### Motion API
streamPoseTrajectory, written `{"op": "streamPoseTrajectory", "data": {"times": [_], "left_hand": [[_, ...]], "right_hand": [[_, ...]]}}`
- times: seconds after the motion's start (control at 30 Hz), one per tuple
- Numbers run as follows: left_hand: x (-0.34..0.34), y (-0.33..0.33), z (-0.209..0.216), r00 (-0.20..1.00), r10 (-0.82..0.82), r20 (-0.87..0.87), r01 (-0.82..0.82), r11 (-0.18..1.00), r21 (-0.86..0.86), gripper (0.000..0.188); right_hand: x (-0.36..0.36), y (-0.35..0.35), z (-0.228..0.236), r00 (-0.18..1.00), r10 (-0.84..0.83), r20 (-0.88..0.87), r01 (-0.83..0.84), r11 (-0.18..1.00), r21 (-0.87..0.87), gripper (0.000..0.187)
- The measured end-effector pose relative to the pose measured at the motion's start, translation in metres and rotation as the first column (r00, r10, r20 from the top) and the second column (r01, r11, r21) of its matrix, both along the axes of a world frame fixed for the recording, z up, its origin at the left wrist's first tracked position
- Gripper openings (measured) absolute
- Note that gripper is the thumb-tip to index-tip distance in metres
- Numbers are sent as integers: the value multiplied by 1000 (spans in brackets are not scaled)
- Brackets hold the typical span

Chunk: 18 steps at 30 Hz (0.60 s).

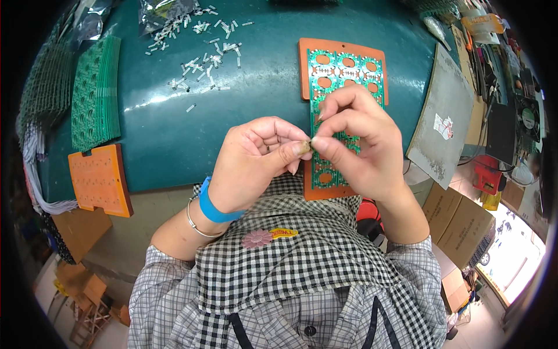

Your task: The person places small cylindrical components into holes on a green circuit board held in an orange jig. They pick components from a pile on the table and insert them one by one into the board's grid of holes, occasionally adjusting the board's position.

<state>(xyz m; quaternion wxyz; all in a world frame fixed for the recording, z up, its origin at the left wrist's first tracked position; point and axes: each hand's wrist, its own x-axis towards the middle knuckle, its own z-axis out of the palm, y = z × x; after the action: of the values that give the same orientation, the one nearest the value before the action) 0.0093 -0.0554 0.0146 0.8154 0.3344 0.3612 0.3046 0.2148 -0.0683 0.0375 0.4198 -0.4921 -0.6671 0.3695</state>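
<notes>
My left hand (264, 152) and my right hand (366, 142) meet fingertip to fingertip, thumbs and index fingers pinched together. Whatever sits between them is too small to make out. Just beside and under the right hand lies a green circuit board panel (314, 157) with rows of oval cut-outs, set on an orange fixture plate (343, 45). The right hand hides part of the panel's middle. Many small clear-and-white parts (216, 58) are scattered on the table beyond my left hand.
A green-topped table (163, 157) spans the front. On its left, a stack of green circuit panels (96, 93) stands by another orange fixture plate (100, 179). A grey board (442, 116) leans at the right edge, with cardboard boxes (459, 221) below. A plastic bag (163, 13) lies at the back.
</notes>
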Motion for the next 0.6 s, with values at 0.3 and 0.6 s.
{"op": "streamPoseTrajectory", "data": {"times": [0.3, 0.6], "left_hand": [[-4, 2, -2, 997, 49, -57, -53, 995, -87, 8], [-5, 0, -4, 999, 17, -36, -19, 997, -78, 8]], "right_hand": [[33, -14, -14, 967, 77, 245, -79, 997, -2, 13], [31, -12, -15, 942, 104, 319, -125, 991, 46, 13]]}}
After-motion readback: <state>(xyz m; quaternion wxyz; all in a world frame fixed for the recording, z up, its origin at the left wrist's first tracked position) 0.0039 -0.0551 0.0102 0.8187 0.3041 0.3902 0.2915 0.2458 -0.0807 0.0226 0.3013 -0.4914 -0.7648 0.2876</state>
